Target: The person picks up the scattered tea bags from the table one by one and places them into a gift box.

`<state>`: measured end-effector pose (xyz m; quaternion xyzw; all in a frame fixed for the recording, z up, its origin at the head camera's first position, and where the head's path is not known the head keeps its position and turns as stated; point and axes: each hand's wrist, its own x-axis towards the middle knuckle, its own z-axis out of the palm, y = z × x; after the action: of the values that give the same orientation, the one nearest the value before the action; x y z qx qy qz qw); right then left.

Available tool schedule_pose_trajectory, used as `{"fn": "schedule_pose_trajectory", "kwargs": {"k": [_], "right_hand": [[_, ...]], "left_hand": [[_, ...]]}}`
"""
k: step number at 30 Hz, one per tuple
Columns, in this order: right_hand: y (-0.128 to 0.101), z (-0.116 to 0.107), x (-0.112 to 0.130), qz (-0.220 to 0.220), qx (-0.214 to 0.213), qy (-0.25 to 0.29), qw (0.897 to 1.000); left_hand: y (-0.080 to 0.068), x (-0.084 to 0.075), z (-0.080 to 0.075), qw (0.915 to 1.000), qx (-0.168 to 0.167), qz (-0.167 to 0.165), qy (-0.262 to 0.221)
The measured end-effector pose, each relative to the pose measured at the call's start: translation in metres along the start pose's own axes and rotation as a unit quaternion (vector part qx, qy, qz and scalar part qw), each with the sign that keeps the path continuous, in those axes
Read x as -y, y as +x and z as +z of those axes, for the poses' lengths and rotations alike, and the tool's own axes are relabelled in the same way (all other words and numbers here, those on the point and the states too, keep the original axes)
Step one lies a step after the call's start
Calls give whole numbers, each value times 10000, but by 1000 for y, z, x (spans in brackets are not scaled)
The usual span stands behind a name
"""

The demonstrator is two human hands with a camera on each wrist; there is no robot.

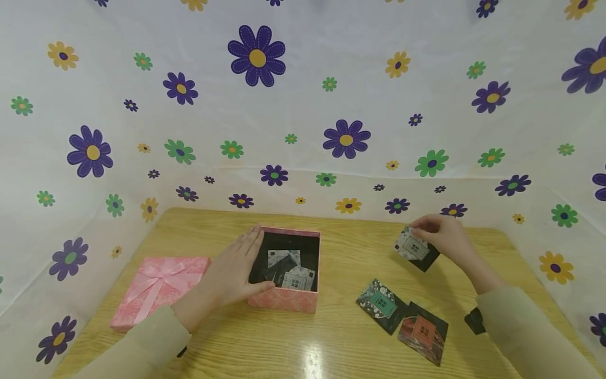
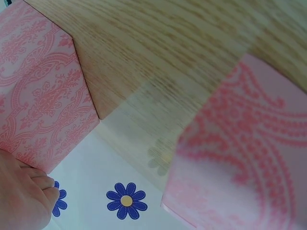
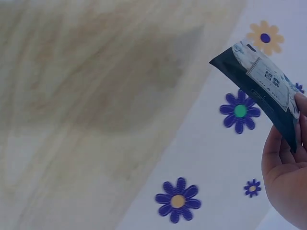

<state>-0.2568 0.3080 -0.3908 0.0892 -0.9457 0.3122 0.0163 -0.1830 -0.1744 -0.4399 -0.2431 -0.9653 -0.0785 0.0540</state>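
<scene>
At three o'clock on the table (image 1: 331, 337), right hand (image 1: 442, 237) pinches a dark card (image 1: 414, 247) aloft.
Left hand (image 1: 234, 273), fingers straight, presses the pink box (image 1: 286, 300) at centre; cards inside half-shadowed, another hidden behind the right sleeve.

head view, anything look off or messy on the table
Nothing is spilled or damaged. The packets in the open pink box lie jumbled at angles, and two more lie loose and askew on the table. The box lid sits apart, left.
</scene>
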Motion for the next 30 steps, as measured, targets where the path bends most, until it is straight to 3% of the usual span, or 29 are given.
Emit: {"fn": "schedule_pose_trajectory", "kwargs": {"k": [10, 30], "right_hand": [[22, -1, 50, -63, -115, 389, 9992], [50, 42, 127, -705, -33, 1279, 9893]], "left_hand": [[0, 0, -3, 10000, -1, 22, -50], [0, -1, -2, 9999, -36, 87, 59]]}}
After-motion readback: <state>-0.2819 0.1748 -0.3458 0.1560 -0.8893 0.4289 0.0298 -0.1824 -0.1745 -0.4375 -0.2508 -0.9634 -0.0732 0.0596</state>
